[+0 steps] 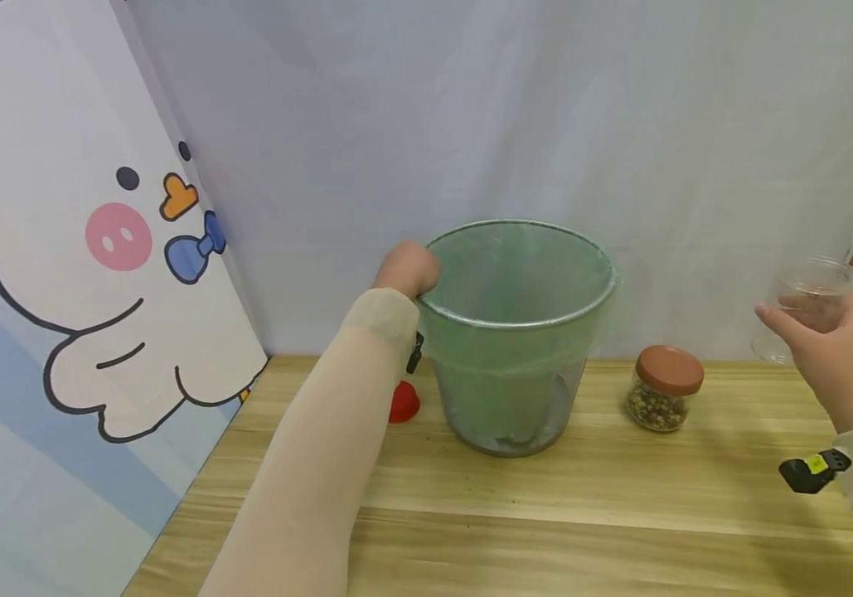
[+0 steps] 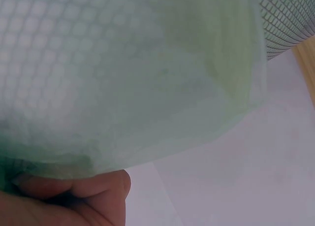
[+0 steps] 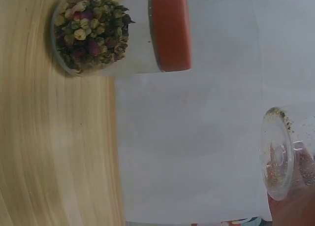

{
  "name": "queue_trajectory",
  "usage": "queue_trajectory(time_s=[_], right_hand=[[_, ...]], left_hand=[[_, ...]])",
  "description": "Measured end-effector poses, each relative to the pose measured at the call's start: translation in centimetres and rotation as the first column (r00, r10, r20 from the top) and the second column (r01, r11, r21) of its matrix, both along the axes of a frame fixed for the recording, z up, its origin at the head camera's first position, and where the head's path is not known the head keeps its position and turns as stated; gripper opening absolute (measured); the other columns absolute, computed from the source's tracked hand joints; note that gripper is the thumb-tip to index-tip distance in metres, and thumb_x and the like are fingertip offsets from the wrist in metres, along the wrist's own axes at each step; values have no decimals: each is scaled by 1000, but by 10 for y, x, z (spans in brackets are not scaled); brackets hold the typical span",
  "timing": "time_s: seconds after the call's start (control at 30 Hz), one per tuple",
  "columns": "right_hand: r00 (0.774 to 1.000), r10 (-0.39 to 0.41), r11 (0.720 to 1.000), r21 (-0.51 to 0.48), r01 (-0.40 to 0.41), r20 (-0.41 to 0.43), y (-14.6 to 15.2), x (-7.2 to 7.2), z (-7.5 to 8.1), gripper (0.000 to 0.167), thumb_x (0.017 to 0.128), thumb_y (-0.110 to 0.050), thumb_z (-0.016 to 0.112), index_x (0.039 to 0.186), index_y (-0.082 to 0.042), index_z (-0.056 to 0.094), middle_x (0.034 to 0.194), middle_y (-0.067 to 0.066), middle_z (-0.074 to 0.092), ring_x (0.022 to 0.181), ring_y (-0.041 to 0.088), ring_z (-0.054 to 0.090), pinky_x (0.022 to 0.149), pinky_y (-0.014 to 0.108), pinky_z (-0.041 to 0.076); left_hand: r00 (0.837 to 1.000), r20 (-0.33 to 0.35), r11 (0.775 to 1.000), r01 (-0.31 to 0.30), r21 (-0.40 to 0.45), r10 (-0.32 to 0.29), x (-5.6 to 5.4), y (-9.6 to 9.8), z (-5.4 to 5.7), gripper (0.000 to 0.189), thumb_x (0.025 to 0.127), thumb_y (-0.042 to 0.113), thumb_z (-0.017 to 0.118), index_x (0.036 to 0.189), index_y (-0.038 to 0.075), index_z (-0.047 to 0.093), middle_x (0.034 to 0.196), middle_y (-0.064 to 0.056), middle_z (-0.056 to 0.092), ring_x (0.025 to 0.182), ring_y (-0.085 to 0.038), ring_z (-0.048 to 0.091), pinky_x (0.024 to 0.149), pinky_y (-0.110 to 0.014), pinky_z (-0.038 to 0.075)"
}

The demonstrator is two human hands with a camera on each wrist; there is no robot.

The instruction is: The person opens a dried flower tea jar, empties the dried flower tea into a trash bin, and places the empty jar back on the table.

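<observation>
A mesh bin (image 1: 501, 427) lined with a green plastic bag (image 1: 501, 348) stands on the table. My left hand (image 1: 405, 269) is at the left of its rim with curled fingers, and in the left wrist view the fingers (image 2: 103, 186) pinch the hem of the bag. Off to the right, my right hand (image 1: 847, 361) grips a clear jar (image 1: 814, 278) above the table. Brown specks cling inside that jar's bottom in the right wrist view. Closest to the right hand on the table is a lidded jar (image 1: 668, 385) of dried flower buds.
On the wooden table (image 1: 545, 514), a small red object (image 1: 404, 403) sits left of the bin, partly behind my left sleeve. A pale curtain (image 1: 366, 124) hangs close behind everything. A panel with a cartoon figure (image 1: 60, 182) borders the left side.
</observation>
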State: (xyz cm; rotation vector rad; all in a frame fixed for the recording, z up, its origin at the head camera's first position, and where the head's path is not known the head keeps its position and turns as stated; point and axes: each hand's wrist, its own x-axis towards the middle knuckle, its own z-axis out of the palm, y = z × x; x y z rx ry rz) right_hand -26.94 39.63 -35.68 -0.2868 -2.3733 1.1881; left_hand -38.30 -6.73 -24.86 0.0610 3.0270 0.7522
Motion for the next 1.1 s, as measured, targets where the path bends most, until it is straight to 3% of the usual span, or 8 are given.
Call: queue_trajectory(time_s=[0.07, 0.27, 0.43, 0.63, 0.83, 1.1], right_hand=[[1000, -10, 1000, -25, 10, 8, 1, 0, -5, 81, 99, -53, 62, 162, -19, 24, 150, 16, 45, 138, 27, 45, 102, 43, 42], [999, -39, 992, -120, 42, 31, 4, -4, -15, 84, 97, -57, 63, 162, -20, 24, 137, -6, 47, 136, 24, 43, 110, 51, 37], [997, -65, 988, -136, 70, 40, 5, -6, -28, 81, 96, -57, 65, 157, -17, 29, 121, -19, 45, 124, 21, 47, 102, 43, 40], [997, -52, 983, -176, 60, 53, 6, -5, -47, 79, 96, -53, 69, 155, -19, 29, 124, -15, 46, 125, 20, 48, 96, 38, 42], [998, 37, 977, -212, -27, 46, 7, -3, -63, 60, 95, -49, 71, 139, -30, 35, 118, -18, 47, 108, 3, 50, 75, 16, 43], [994, 58, 978, -203, -39, 88, 2, -5, -79, 68, 96, -51, 70, 144, -20, 33, 122, -14, 47, 110, 9, 49, 72, 16, 43]], left_hand=[[1000, 3, 1000, 1, -3, -1, -1, 0, 0, 31, 103, 7, 34, 75, 8, 47, 110, -19, 59, 91, -28, 51, 87, -40, 46], [1000, 6, 1000, 3, -21, -3, -3, -1, 0, 33, 105, 9, 34, 77, 7, 51, 114, -18, 59, 94, -28, 51, 90, -40, 46], [1000, 19, 1000, -10, 6, 10, -3, -1, 0, 34, 106, 10, 34, 75, 9, 47, 112, -19, 59, 91, -27, 50, 85, -38, 44], [1000, 11, 1000, -10, 5, 10, -2, 1, -1, 33, 105, 9, 35, 76, 8, 50, 111, -18, 60, 91, -27, 52, 85, -38, 46], [1000, 16, 1000, -11, 9, 11, -2, 1, -1, 35, 106, 9, 34, 72, 10, 45, 105, -18, 58, 87, -27, 49, 82, -37, 44], [1000, 19, 1000, -4, 0, 4, -1, 1, 0, 36, 106, 8, 33, 72, 10, 44, 104, -18, 57, 87, -27, 48, 83, -38, 44]])
